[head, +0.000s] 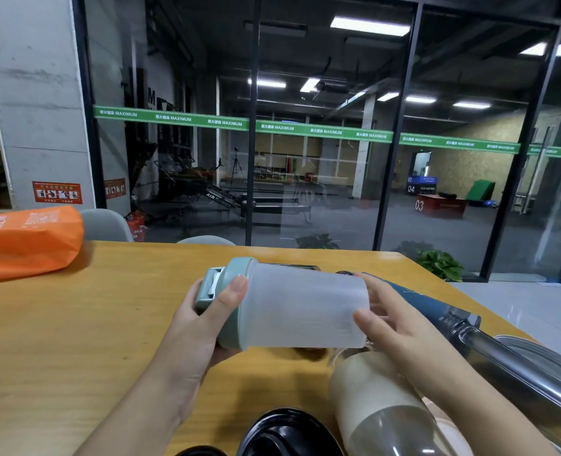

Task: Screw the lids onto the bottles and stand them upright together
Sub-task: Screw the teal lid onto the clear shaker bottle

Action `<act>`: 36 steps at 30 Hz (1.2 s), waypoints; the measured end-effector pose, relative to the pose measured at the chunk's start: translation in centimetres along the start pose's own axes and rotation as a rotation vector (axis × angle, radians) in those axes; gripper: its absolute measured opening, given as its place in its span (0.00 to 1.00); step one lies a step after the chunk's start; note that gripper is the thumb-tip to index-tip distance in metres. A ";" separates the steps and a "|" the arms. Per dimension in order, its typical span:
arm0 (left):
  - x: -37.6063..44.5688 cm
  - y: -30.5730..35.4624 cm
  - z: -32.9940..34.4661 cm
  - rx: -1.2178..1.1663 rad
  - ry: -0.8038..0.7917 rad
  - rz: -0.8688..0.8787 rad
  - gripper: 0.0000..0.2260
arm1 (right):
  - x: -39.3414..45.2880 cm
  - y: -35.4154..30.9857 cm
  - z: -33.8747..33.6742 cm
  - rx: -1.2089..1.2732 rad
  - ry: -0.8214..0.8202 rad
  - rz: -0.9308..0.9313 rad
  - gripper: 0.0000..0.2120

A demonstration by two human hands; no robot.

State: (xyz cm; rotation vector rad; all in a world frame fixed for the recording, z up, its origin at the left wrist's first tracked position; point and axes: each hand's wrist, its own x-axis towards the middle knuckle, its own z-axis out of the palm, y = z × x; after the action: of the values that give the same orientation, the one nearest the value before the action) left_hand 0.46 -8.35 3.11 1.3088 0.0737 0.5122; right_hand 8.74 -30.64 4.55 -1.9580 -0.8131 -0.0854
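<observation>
I hold a frosted clear bottle sideways above the wooden table. Its pale green lid points left. My left hand grips the lid, thumb on top. My right hand grips the bottle's base end. A cream-lidded clear bottle lies on the table under my right wrist. To the right lies a dark blue bottle, and a clear bottle with a steel body lies beside it. A black lid rests at the near edge.
An orange bag lies on the table's far left. Grey chair backs stand behind the table, with a glass wall beyond. A clear round lid or dish sits at the right edge, near the table corner.
</observation>
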 end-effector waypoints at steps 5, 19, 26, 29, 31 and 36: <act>0.1 0.0 0.0 -0.015 0.015 0.005 0.32 | 0.0 0.2 0.0 -0.130 -0.025 -0.106 0.45; 0.2 -0.1 -0.3 -0.015 0.010 -0.008 0.33 | -0.1 -0.1 -0.1 -0.139 0.015 -0.139 0.32; -0.2 0.3 0.2 -0.002 -0.062 0.011 0.40 | -0.1 -0.2 -0.1 0.010 0.061 -0.045 0.24; -0.3 0.4 0.4 -0.008 -0.080 0.028 0.44 | -0.2 -0.7 -0.2 -0.014 0.107 -0.031 0.27; -0.3 0.4 0.3 -0.014 -0.080 0.034 0.45 | -0.2 -0.9 -0.1 -0.014 0.106 -0.041 0.28; -0.2 0.3 0.3 -0.016 -0.067 0.045 0.42 | -0.2 -0.6 0.2 0.038 0.037 -0.035 0.32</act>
State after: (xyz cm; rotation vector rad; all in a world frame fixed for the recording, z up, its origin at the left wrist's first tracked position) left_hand 0.31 -8.64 3.39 1.3128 -0.0152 0.5062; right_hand 8.21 -30.39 4.86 -1.9017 -0.8193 -0.1255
